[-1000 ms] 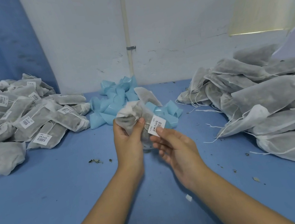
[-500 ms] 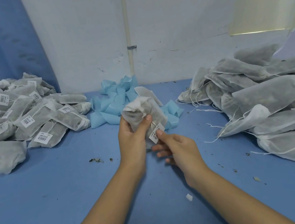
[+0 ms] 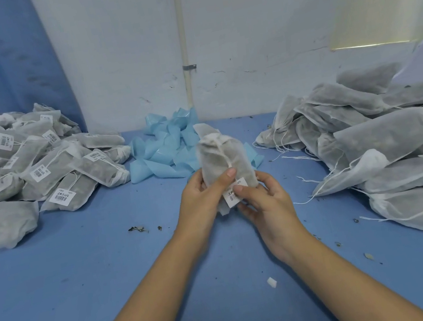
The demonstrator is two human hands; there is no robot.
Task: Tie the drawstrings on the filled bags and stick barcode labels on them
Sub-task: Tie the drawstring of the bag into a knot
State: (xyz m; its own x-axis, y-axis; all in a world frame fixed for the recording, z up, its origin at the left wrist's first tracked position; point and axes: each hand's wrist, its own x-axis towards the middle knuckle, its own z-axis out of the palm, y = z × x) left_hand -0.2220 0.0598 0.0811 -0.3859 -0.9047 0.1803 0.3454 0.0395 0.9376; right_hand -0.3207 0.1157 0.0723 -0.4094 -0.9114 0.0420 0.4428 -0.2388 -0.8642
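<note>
1. Showing black bars and small print, the barcode label (image 3: 235, 195) on the held bag (image 3: 222, 158) is too blurred to read, and so are those on the labelled bags (image 3: 36, 170) piled at the left.
2. Dark loose filling shows through the held bag's thin white fabric, and its gathered neck points up. The unlabelled bags (image 3: 384, 135) heaped at the right look alike, with strings trailing.
3. The left hand (image 3: 200, 199) grips the bag's side, thumb across its front. The right hand (image 3: 265, 201) pinches the label against the bag, above the blue table (image 3: 84, 281) and in front of the blue paper scraps (image 3: 166, 148).
</note>
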